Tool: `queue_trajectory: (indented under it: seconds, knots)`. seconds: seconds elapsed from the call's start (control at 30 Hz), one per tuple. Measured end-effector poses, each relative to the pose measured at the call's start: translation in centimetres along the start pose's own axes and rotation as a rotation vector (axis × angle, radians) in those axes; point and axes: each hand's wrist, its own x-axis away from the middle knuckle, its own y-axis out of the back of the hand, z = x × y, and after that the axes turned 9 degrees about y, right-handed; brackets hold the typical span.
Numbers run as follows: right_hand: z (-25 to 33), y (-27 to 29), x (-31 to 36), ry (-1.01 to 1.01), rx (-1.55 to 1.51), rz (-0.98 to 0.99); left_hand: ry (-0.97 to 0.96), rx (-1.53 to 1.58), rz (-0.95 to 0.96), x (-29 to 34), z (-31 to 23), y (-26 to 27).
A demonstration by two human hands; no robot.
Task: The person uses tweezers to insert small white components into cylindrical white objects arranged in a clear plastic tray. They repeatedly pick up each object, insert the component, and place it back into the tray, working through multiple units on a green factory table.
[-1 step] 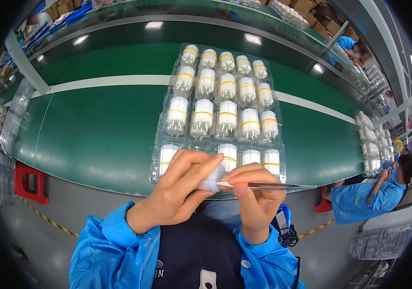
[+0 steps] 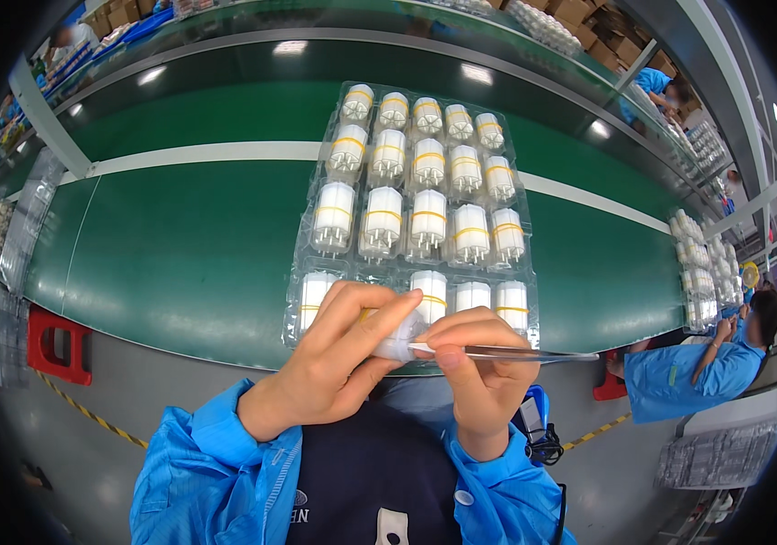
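Note:
My left hand (image 2: 325,368) is closed around a white, round plug-like part (image 2: 396,345) with a translucent end, held just over the near edge of a tray. In my right hand (image 2: 488,377) is a slim pair of metal tweezers (image 2: 534,353), pinched between thumb and fingers. Its white tip points left and meets the end of the part; the exact contact is too small to make out. Beyond my hands lies a clear plastic tray (image 2: 534,300) with rows of white plug-like parts (image 2: 428,218), each with a yellow band, many showing metal pins.
The tray lies on a green conveyor belt (image 2: 179,245) with a white stripe running across it. Red stools (image 2: 59,350) stand at the left below the belt. At the right a co-worker in blue (image 2: 697,372) sits near more filled trays (image 2: 702,272). Metal posts (image 2: 48,118) rise beyond the belt.
The tweezers in my right hand have shifted very slightly. Nothing else has visibly moved.

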Motion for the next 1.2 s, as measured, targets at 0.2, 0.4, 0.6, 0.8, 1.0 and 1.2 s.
queue_trajectory:
  seconds: [0.2,0.4,0.6,0.8,1.0,1.2]
  knots:
    - [1.6,0.3,-1.4,0.086,0.185,0.140,0.006,0.040,0.041,0.0,0.0,0.4]
    - [0.9,0.8,-0.9,0.143,0.000,0.040,0.147,0.420,0.176,0.2,0.1,0.7]
    - [0.6,1.1,-1.2,0.169,0.060,0.139,0.166,0.495,0.226,0.4,0.4,0.5]
    - [0.2,0.7,-0.6,0.069,-0.011,0.021,0.174,0.481,0.229,0.4,0.5,0.4]
    - [-0.2,0.7,-0.7,0.057,-0.009,0.037,0.179,0.420,0.234,0.4,0.8,0.4]
    - [-0.4,0.7,-0.5,0.064,-0.044,0.014,0.190,0.433,0.236,0.4,0.5,0.5]
